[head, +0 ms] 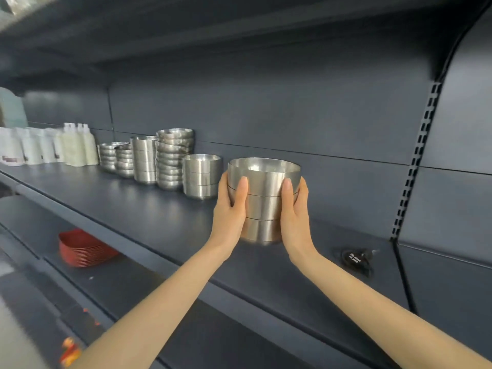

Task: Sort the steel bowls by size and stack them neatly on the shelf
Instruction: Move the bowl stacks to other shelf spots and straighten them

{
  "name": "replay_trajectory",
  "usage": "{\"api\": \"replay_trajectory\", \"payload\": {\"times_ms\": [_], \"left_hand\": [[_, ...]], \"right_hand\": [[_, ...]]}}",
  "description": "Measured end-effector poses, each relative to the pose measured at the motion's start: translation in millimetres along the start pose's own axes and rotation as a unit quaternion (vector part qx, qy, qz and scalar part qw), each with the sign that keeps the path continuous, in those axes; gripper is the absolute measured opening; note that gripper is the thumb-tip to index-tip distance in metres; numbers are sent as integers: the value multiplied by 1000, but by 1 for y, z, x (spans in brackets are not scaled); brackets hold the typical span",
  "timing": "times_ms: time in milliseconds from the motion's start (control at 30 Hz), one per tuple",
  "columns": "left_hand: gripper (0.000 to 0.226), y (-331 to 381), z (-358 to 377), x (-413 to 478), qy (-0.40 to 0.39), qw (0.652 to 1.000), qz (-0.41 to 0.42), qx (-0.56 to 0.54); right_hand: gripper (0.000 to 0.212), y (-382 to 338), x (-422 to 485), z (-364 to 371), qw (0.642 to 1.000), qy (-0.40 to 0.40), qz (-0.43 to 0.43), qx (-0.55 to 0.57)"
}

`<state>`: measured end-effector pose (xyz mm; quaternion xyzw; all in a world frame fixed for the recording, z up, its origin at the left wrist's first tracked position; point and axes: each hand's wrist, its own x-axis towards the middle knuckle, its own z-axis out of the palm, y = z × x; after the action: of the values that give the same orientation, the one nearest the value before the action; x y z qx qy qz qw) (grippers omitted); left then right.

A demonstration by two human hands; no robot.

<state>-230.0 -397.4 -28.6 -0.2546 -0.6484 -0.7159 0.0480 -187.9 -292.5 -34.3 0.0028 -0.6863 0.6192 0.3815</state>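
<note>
A stack of three large steel bowls [263,201] is gripped from both sides, my left hand [231,209] on its left wall and my right hand [295,211] on its right wall. The stack's base is at the surface of the dark shelf [170,217]; whether it rests there I cannot tell. To its left stand more steel bowl stacks: a short wide stack [201,177], a tall stack of rounded bowls [173,158], a straight-walled stack [144,159] and two low stacks of small bowls [117,158].
White bottles and pouches [48,147] fill the shelf's far left. A small black object with a cord [355,259] lies on the shelf to the right of my hands. Red plates [85,247] sit stacked on the lower shelf. Another shelf hangs overhead.
</note>
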Motion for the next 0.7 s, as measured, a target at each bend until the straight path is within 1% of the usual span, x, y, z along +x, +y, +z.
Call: {"api": "replay_trajectory", "payload": {"times_ms": [33,133,233,333,400,467,533,600,633,700], "left_hand": [[52,-7,-7,11,3,1000,2,3],[63,-27,-23,46,-2,1000,-9,4],[64,-47,-32,79,-9,1000,-13,6],[66,-67,-40,107,-16,1000,-17,12],[58,-79,-44,125,-31,999,-23,20],[59,-88,-48,139,-49,998,-29,31],[69,-97,-54,152,-63,997,-26,29],[82,-109,-60,165,-58,998,-18,26],[86,-114,-63,172,-52,998,-12,30],[84,-124,-66,184,-50,998,7,50]], "right_hand": [[89,7,8,9,1000,-8,3,5],[83,28,33,30,1000,-9,9,17],[76,52,58,48,1000,-3,7,11],[80,77,79,64,1000,14,24,9],[74,89,89,72,999,24,25,4],[66,100,98,79,999,36,23,0],[64,109,106,87,999,42,19,-9],[71,116,113,97,998,50,19,-19],[71,119,116,103,998,53,18,-25],[65,124,122,111,997,65,17,-37]]}}
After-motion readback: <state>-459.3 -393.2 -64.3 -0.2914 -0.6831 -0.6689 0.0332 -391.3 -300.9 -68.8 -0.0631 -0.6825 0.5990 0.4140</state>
